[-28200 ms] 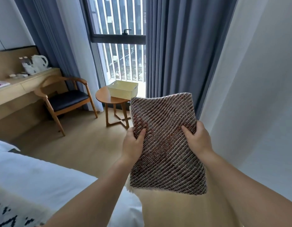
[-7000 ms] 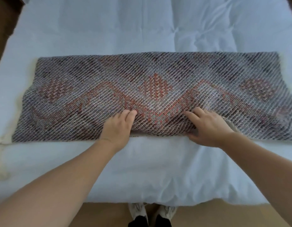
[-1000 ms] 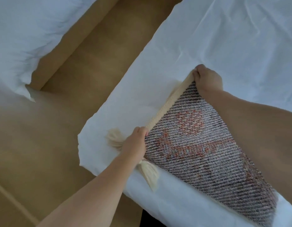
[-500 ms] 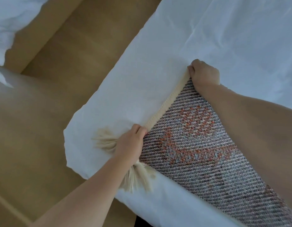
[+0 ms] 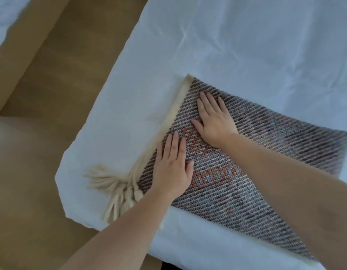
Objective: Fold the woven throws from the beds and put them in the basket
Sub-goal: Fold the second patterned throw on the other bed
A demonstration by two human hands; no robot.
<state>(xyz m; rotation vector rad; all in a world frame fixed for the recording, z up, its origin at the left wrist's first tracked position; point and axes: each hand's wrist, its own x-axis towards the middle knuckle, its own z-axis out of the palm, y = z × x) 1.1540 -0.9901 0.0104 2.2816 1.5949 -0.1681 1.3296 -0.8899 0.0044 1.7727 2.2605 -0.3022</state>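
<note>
A woven throw point(image 5: 256, 168), grey and rust-red, is laid partly folded on a white bed point(image 5: 246, 45), close to the bed's near corner. Its long axis is seen to run from the cream-edged short end at upper left down toward the lower right, passing under the person's forearms. Both hands are pressed flat on that short end, fingers spread, nothing gripped. The left hand point(image 5: 171, 168) is set nearest the cream tassels point(image 5: 114, 188), which are spilled over the bed corner; the right hand point(image 5: 214, 121) is placed just beyond it, further up the same edge. The far end of the throw is judged to lie to the right, nearer the right arm. Beside the bed, bare wooden floor point(image 5: 42, 133) is shown. No basket is seen.
</note>
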